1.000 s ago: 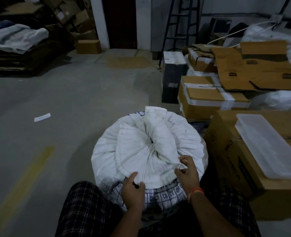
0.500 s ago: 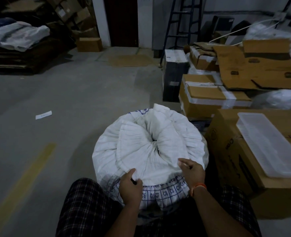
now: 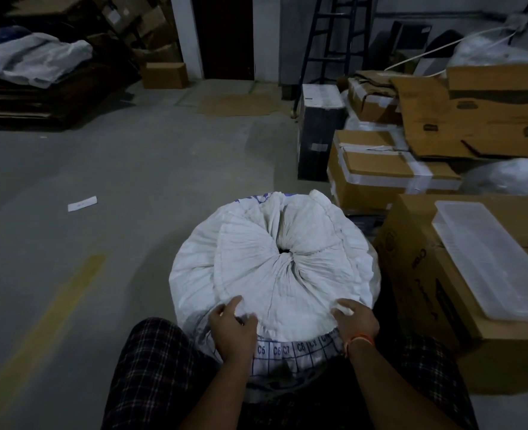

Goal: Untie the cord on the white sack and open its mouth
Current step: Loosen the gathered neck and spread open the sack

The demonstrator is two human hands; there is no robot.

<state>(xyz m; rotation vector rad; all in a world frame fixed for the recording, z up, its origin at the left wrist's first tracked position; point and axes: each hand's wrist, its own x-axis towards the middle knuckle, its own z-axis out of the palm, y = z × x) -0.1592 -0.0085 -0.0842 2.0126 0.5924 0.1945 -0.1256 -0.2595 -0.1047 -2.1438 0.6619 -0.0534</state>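
A round white woven sack (image 3: 275, 262) stands on the floor between my knees. Its gathered top fans out in pleats around a small dark hole (image 3: 284, 250) at the centre. Blue printed squares with letters run along its near side. My left hand (image 3: 233, 332) grips the near left edge of the folded-over rim. My right hand (image 3: 354, 321), with an orange thread at the wrist, grips the near right edge. The cord itself is hidden from me.
Cardboard boxes (image 3: 377, 169) are stacked close on the right, one (image 3: 442, 293) carrying a clear plastic tray (image 3: 489, 256). A dark ladder (image 3: 334, 41) stands behind them. A paper strip (image 3: 82, 203) and a yellow line (image 3: 48, 324) mark the grey floor at left.
My hands have spread apart along the sack's near rim. The twisted bunch of fabric on top has flattened and a small hole has opened at the centre.
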